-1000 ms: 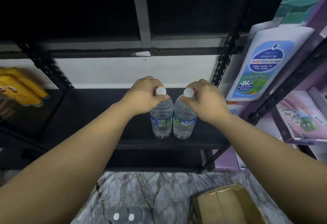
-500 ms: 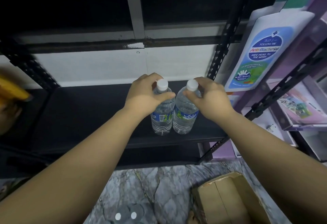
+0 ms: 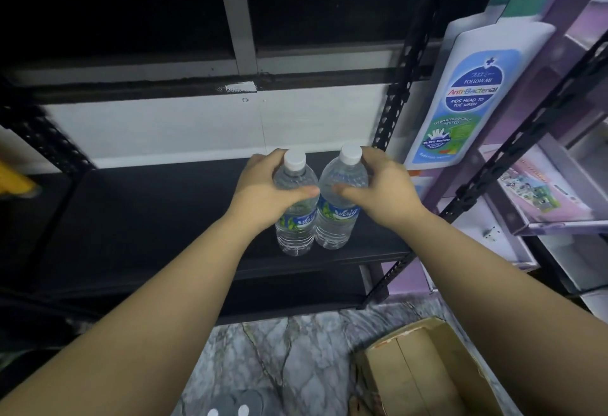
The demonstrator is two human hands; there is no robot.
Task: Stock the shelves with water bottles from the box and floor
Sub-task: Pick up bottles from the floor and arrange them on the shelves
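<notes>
Upright, two bottles crowd the black shelf.

cardboard box: cut off at bottom edge | yellow item: blurred, cut at left

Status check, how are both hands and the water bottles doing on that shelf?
Left hand gripping left bottle. Right hand gripping right bottle. Both upright, side by side on black shelf. Nothing blocking.

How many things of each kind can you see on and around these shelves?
Water bottles: 2, left one, right one
Cardboard box: 1
Big wash bottle display: 1
Hands: 2, left hand, right hand
Total: 6
</notes>
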